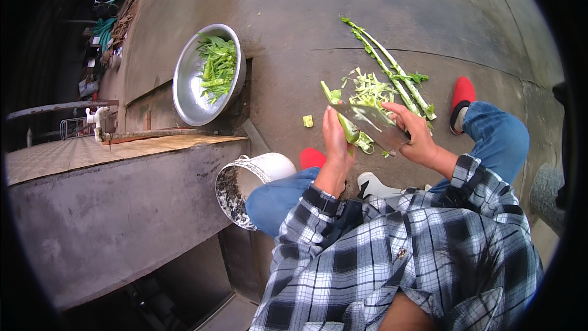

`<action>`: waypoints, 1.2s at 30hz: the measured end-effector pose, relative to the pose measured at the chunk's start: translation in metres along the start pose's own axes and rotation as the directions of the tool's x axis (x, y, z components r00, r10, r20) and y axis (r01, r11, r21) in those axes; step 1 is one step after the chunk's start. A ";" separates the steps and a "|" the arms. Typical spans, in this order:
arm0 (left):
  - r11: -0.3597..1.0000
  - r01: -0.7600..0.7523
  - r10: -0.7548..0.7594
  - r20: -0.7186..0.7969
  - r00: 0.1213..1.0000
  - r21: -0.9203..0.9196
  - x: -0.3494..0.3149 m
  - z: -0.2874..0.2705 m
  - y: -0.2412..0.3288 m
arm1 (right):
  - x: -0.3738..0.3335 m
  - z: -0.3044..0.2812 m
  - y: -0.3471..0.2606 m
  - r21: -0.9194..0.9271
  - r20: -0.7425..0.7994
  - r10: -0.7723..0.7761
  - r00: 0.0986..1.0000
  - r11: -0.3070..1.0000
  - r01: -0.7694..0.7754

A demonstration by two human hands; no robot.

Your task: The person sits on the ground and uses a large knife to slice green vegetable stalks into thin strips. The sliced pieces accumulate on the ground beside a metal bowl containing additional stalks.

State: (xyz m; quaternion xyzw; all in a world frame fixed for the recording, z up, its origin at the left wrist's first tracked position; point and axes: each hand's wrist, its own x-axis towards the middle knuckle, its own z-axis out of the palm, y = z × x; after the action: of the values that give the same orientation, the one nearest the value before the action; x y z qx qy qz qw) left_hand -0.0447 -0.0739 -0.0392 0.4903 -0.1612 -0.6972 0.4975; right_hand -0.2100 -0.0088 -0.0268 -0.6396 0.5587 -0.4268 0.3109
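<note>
My left hand [334, 152] is wrapped around a thick, pale green celtuce stem [347, 126], held tilted in front of me. In my right hand [419, 138] is a cleaver [375, 127] with a broad metal blade, its handle hidden in my fingers. The blade lies across the stem, and its far edge covers part of it. Below and beyond the blade, a heap of pale green peelings [371, 90] rests on the concrete. Two long celtuce stalks [392, 72] with small leafy tips lie just beyond my right hand. One cut chunk [307, 121] sits apart, left of my left hand.
A metal basin [181, 93] holding green leaves [218, 66] stands at the far left. Nearer, a white bucket [274, 166], smeared inside, leans beside my left knee. A low concrete wall [122, 220] runs along the left. My red-toed shoes are planted either side of the peelings.
</note>
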 end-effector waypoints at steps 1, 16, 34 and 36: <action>1.000 -0.018 0.019 -0.038 0.999 0.013 0.001 -0.003 0.000 | -0.003 0.000 0.000 0.021 0.075 0.091 0.993 0.995 -0.093; 0.972 -0.165 0.161 0.036 0.986 0.167 0.022 -0.030 -0.017 | -0.017 0.005 -0.006 -0.202 0.220 -0.373 0.901 0.887 0.416; 0.518 -0.670 0.635 0.286 0.718 0.531 0.002 -0.020 -0.034 | -0.010 0.011 0.003 -0.195 0.187 -0.148 0.971 0.963 0.184; 0.890 -0.328 0.330 0.049 0.943 0.318 0.004 -0.022 -0.029 | -0.014 0.011 -0.001 -0.162 0.170 -0.207 0.963 0.958 0.235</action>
State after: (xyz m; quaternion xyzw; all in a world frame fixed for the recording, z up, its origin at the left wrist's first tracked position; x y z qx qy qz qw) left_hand -0.0414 -0.0588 -0.0724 0.5327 -0.3516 -0.5658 0.5220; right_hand -0.1994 0.0044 -0.0333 -0.7542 0.4948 -0.3568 0.2430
